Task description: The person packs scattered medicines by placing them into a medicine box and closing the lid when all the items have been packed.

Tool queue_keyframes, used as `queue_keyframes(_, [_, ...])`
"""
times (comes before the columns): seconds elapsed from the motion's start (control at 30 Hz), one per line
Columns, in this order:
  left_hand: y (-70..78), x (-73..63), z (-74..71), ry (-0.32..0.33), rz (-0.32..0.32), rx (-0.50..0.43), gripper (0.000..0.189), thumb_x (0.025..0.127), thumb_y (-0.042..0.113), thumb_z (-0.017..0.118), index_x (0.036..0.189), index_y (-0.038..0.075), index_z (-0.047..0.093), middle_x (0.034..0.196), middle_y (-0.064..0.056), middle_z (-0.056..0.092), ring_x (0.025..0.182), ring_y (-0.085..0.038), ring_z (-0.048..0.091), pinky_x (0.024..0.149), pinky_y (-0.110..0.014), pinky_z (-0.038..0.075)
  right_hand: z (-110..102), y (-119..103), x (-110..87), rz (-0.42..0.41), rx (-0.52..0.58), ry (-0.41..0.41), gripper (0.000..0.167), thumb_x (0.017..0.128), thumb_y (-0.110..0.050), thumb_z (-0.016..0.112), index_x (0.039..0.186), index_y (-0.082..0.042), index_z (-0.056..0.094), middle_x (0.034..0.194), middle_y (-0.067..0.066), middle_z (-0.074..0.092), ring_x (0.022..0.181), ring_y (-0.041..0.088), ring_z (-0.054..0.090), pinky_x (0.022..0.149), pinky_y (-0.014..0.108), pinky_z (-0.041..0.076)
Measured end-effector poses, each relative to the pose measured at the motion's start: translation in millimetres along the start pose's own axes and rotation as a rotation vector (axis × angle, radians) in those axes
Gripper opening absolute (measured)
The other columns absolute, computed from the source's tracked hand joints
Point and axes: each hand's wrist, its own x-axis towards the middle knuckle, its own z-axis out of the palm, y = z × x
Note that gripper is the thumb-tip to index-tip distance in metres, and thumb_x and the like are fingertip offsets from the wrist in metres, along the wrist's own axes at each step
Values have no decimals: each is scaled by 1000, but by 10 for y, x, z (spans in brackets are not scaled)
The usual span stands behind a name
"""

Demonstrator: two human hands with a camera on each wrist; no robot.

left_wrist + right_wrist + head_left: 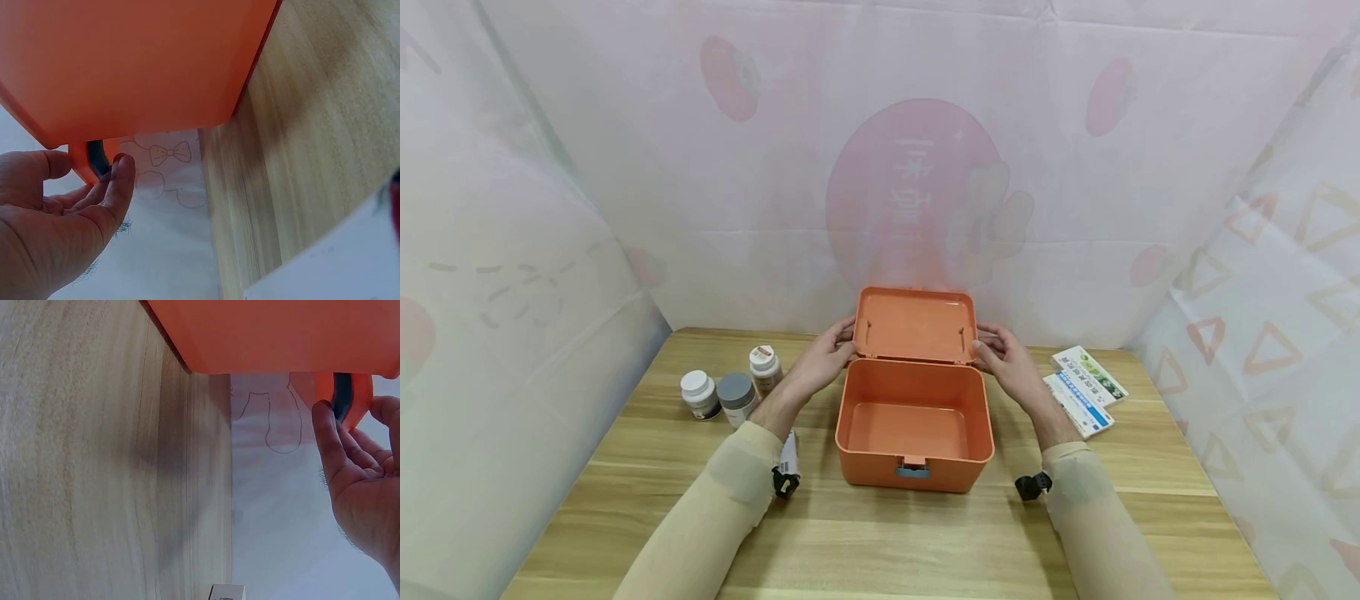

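An orange plastic box (868, 471) stands in the middle of the table, and nothing lies inside it. Its hinged lid (916, 323) is raised at the back, tilted up from the rear rim. At the lid's left side, my left hand (822, 362) holds the edge between thumb and fingers. My right hand (1009, 367) grips the opposite edge the same way. Both wrist views show the thumb on one side of the lid (80, 161) and fingertips on the other, beside a dark strip. A grey-blue latch (913, 472) sits on the box's front.
Left of the box stand a white-capped bottle (698, 393), a grey-lidded jar (737, 398) and another white-capped bottle (764, 367). A white item (789, 454) is partly hidden by the left forearm. Two flat cartons (1088, 372) overlap at right. Printed cloth (760, 192) surrounds the table.
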Motion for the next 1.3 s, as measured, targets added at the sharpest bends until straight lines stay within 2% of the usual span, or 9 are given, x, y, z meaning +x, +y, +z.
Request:
queue_keyframes(0.13, [0,-28,-3,-14,10,10,66,125,17,45,186,4,26,179,-31,51,154,-49,66,130,-65,57,7,4,-7,9,-3,-4,57,125,-17,59,174,7,44,156,44,64,134,41,76,97,17,68])
queue_keyframes(0.33, [-2,-54,-7,-33,1,21,66,125,19,43,186,2,25,182,-31,47,160,-51,61,131,-65,55,6,-4,-41,24,-39,-15,57,125,-22,59,174,5,45,154,42,67,127,32,80,98,19,69])
queue_keyframes(0.57, [-20,-79,-4,-40,-23,62,65,127,25,44,186,3,27,179,-32,51,163,-51,58,132,-65,54,4,0,-77,51,-77,-39,57,127,-28,56,175,2,46,158,39,68,132,35,79,105,29,71])
queue_keyframes(0.7, [-55,-80,-8,-41,-32,75,65,128,27,46,186,5,28,175,-32,56,162,-51,58,131,-65,55,-1,-10,-100,62,-102,-53,59,127,-32,54,175,1,46,159,36,68,139,42,76,113,44,70])
queue_keyframes(0.87, [-95,-76,-6,-48,-23,67,64,128,26,45,185,1,28,173,-34,57,161,-51,59,130,-65,57,-22,-50,-135,81,-118,-73,60,127,-34,54,177,-2,44,162,34,67,146,49,71,122,60,65])
queue_keyframes(1.1, [-129,-93,-42,-82,-17,46,66,129,32,44,185,2,27,172,-34,58,160,-51,61,129,-65,58,-9,-143,-219,97,-130,-115,66,127,-38,53,181,-2,38,180,32,50,162,51,59,131,67,55])
queue_keyframes(1.13, [-186,-64,-60,-88,-2,43,68,129,36,45,185,2,28,170,-34,60,157,-49,64,126,-63,61,-6,-156,-232,99,-126,-122,67,127,-38,54,181,-2,37,181,32,48,163,52,57,132,68,54])
queue_keyframes(1.27, [-252,-48,-95,-121,15,28,73,128,45,44,185,2,28,168,-32,62,156,-47,65,127,-60,61,-4,-206,-283,110,-125,-153,71,127,-38,55,183,-1,33,183,33,44,165,53,55,134,69,51])
queue_keyframes(1.3, [-318,-15,-106,-128,29,27,75,127,47,44,185,2,28,167,-32,63,154,-45,66,125,-58,62,-5,-219,-298,113,-126,-161,71,126,-38,56,183,-2,32,183,34,44,166,53,54,134,69,51])
